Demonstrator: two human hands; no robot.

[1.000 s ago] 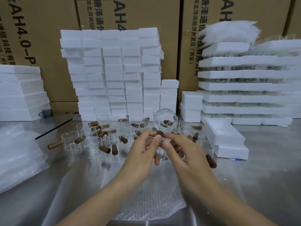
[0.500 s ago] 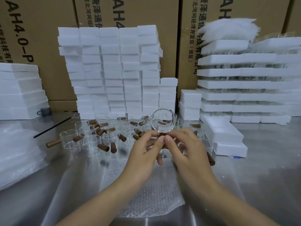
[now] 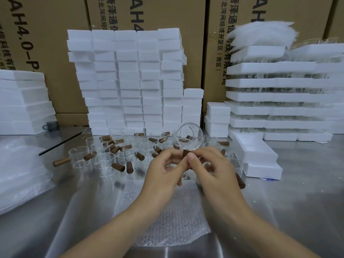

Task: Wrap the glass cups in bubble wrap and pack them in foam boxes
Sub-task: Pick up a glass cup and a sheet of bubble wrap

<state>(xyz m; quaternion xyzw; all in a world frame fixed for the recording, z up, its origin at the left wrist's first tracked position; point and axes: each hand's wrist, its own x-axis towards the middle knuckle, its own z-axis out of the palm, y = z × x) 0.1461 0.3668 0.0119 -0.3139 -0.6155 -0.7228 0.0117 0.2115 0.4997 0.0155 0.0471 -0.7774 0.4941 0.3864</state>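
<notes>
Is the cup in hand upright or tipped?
Tipped on its side. The cup's round outline faces the camera, and its brown handle points down, pinched by the left hand and the right hand.

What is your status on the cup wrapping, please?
Left hand and right hand pinch the glass cup by its handle, held up. Bubble wrap flat beneath, not yet used. Other cups crowd behind.

cup handle (image 3: 185,154) mostly behind fingers (image 3: 192,158)

Big brown cardboard cartons (image 3: 176,15) with printed letters stood behind the shiny metal table (image 3: 307,192). A small grey object (image 3: 51,125) sat at its far left.
</notes>
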